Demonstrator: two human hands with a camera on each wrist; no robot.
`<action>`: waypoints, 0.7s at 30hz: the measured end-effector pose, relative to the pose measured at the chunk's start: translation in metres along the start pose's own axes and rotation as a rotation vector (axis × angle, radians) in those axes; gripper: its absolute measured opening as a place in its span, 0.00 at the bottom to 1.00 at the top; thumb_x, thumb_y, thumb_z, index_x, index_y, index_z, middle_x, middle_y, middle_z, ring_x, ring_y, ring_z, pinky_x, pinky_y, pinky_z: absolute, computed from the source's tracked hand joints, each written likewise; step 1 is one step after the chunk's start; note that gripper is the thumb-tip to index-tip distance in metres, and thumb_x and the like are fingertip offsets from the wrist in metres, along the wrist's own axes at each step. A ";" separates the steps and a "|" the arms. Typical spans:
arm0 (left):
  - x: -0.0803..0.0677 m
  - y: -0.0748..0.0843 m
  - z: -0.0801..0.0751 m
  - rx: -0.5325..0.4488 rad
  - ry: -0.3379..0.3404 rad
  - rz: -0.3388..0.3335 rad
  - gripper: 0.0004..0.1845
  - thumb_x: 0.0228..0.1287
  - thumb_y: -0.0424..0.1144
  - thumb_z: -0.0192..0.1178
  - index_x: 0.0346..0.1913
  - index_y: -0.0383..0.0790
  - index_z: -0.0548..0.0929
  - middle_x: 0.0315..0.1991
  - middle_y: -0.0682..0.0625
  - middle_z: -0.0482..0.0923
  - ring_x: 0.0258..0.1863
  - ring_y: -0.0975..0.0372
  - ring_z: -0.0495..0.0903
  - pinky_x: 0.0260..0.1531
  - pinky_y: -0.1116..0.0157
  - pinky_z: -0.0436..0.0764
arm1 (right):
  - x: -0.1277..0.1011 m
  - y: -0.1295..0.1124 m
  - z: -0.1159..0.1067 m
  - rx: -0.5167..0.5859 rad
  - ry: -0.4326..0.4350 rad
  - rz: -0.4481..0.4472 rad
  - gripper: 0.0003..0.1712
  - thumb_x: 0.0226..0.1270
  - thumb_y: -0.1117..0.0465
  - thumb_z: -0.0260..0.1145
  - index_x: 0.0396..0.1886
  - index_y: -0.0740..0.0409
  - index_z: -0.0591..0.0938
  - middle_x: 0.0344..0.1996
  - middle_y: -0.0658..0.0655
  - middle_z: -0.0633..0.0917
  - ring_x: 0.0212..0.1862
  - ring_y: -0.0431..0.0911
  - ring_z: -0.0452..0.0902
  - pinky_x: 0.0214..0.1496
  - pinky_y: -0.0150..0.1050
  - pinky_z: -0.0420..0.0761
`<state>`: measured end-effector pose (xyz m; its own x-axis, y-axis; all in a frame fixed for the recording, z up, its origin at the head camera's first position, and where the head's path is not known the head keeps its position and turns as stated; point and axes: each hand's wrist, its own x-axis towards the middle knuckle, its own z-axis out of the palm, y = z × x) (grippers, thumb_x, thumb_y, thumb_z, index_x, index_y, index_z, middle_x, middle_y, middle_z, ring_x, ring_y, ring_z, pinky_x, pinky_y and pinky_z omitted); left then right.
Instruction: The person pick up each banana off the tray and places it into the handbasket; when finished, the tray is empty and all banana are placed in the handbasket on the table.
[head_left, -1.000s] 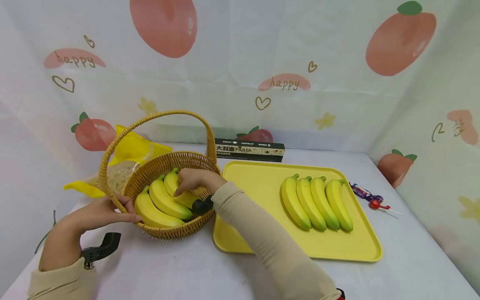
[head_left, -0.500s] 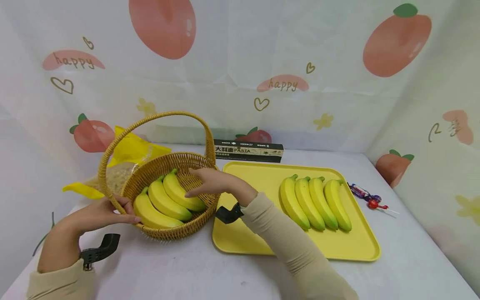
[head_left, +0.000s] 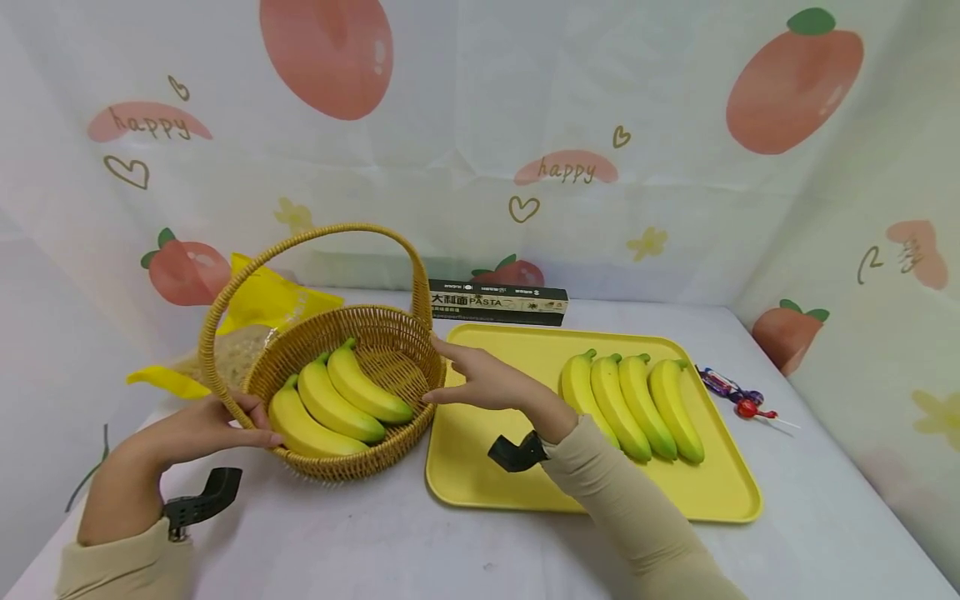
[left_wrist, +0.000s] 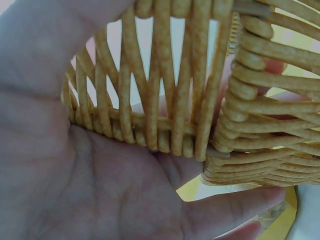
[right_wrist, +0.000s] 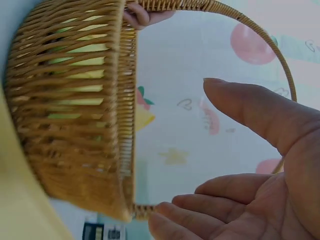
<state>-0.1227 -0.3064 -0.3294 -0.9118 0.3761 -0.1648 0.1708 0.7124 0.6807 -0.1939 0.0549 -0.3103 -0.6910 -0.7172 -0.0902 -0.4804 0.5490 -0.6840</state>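
Observation:
A woven basket (head_left: 352, 468) with a tall arched handle stands at left centre in the head view, three bananas (head_left: 339, 407) lying side by side inside it. My left hand (head_left: 197, 432) grips its left rim beside the handle's foot, thumb in front. In the left wrist view the wicker wall (left_wrist: 165, 80) lies against that palm. My right hand (head_left: 495, 379), fingers spread and holding nothing, is at the basket's right rim, over the yellow tray (head_left: 480, 475). The right wrist view shows its fingers and thumb (right_wrist: 245, 100) apart, beside the basket wall.
Several bananas (head_left: 633, 404) lie in a row on the tray's right half. A black pasta box (head_left: 498, 303) is behind the tray. Wrapped candies (head_left: 723, 383) and a red lollipop (head_left: 748, 408) lie right of it. A yellow bag (head_left: 273, 296) sits behind the basket.
My right hand has let go of the rightmost banana in the basket and moved right, out over the rim to above the tray. My left hand stays on the rim.

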 end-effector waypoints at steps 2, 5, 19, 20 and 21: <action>0.000 0.000 0.000 -0.001 -0.001 0.009 0.09 0.59 0.43 0.63 0.29 0.41 0.79 0.27 0.55 0.79 0.32 0.68 0.72 0.32 0.70 0.69 | -0.007 0.006 0.000 0.008 0.024 0.007 0.48 0.63 0.50 0.63 0.74 0.56 0.46 0.74 0.56 0.51 0.70 0.55 0.58 0.68 0.48 0.63; 0.001 -0.001 0.001 -0.004 -0.005 0.010 0.09 0.59 0.43 0.62 0.29 0.40 0.79 0.28 0.55 0.78 0.32 0.69 0.71 0.32 0.70 0.69 | -0.018 0.014 -0.002 0.014 0.061 0.039 0.48 0.63 0.49 0.63 0.74 0.55 0.47 0.73 0.56 0.52 0.68 0.58 0.60 0.68 0.48 0.63; 0.002 -0.004 0.001 -0.008 -0.006 0.014 0.09 0.59 0.43 0.62 0.30 0.40 0.79 0.28 0.55 0.78 0.31 0.69 0.71 0.32 0.70 0.69 | -0.063 0.064 -0.001 0.093 0.252 0.142 0.48 0.63 0.51 0.63 0.73 0.59 0.47 0.73 0.62 0.50 0.69 0.63 0.55 0.67 0.54 0.62; 0.002 -0.003 0.001 -0.008 -0.005 0.011 0.09 0.59 0.43 0.62 0.30 0.40 0.79 0.28 0.55 0.78 0.32 0.69 0.71 0.32 0.70 0.69 | -0.066 0.068 -0.002 0.104 0.266 0.149 0.48 0.63 0.51 0.63 0.73 0.60 0.47 0.73 0.62 0.50 0.69 0.64 0.55 0.66 0.54 0.63; 0.001 -0.003 0.002 -0.008 -0.004 0.008 0.09 0.59 0.43 0.62 0.30 0.40 0.79 0.28 0.55 0.78 0.32 0.69 0.71 0.32 0.70 0.69 | -0.069 0.071 -0.002 0.111 0.278 0.154 0.47 0.64 0.52 0.63 0.73 0.61 0.48 0.73 0.64 0.50 0.68 0.66 0.55 0.65 0.55 0.63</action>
<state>-0.1240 -0.3072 -0.3329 -0.9089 0.3841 -0.1624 0.1749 0.7047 0.6876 -0.1817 0.1442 -0.3517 -0.8791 -0.4766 -0.0079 -0.3080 0.5805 -0.7538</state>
